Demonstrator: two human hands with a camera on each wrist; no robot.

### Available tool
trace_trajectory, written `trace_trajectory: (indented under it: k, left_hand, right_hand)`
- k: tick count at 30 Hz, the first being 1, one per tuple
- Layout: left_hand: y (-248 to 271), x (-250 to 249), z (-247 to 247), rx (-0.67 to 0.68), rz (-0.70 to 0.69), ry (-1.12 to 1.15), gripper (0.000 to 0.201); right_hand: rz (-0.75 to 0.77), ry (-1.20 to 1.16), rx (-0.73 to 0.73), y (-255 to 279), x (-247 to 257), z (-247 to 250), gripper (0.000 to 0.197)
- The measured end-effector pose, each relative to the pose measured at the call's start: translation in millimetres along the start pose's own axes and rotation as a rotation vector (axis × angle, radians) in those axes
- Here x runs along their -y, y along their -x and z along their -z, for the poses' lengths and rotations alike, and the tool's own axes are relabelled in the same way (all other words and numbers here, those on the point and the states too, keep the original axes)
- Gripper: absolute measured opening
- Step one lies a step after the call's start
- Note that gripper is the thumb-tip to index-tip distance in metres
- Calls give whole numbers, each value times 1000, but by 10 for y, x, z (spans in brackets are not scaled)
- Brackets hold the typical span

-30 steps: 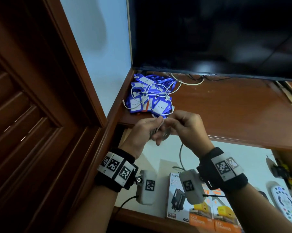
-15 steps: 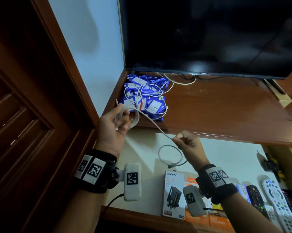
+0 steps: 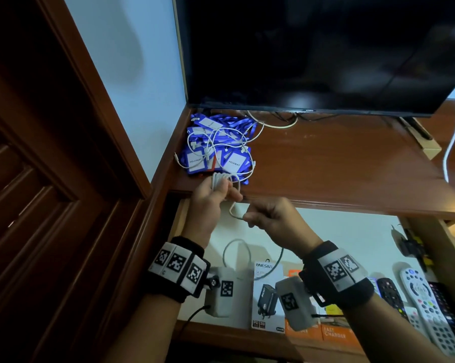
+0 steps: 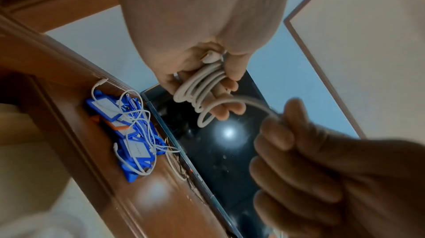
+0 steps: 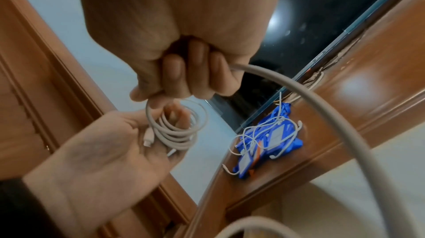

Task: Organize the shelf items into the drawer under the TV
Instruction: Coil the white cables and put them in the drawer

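A white charging cable [image 3: 220,181] is wound in several loops around the fingers of my left hand [image 3: 222,195], just above the shelf's front edge. The left wrist view shows the coil [image 4: 198,85] gripped by the thumb, with one plug tucked at the top. My right hand [image 3: 257,218] pinches the cable's free run a short way to the right of the coil. The rest of the cable hangs down toward the open drawer [image 3: 346,231]. A pile of blue lanyard badges [image 3: 215,150], tangled with thin white cables, lies on the wooden shelf [image 3: 339,166].
A dark TV [image 3: 312,48] stands at the back of the shelf. The drawer holds a white charger box [image 3: 267,297], orange boxes [image 3: 333,334] and several remotes [image 3: 425,305] at the right. A dark wooden door panel [image 3: 50,205] fills the left side.
My right hand has come back up and left toward my left hand, bringing the cable's free run with it. The stretch of cable between the hands is much shorter.
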State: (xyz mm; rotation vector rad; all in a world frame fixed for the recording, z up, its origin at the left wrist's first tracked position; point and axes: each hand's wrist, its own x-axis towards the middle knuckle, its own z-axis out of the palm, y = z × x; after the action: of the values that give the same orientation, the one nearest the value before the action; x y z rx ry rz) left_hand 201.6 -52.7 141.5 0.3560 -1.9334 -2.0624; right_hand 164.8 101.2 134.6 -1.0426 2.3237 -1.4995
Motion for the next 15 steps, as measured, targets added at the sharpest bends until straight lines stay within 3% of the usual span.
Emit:
trace_trajectory:
  k: [5,11,15]
  left_hand:
    - [121,-11,-68,134,13,12,23]
    - [177,39,-62,300,63,1,29]
    - [200,32,-101,302,81,17,28]
  right_hand:
    - [-99,-262,-82,-3,127,73,26]
    - [-59,-317,-214,-18,170,173,31]
    - [-86,-338,-304,-4,77,190,31]
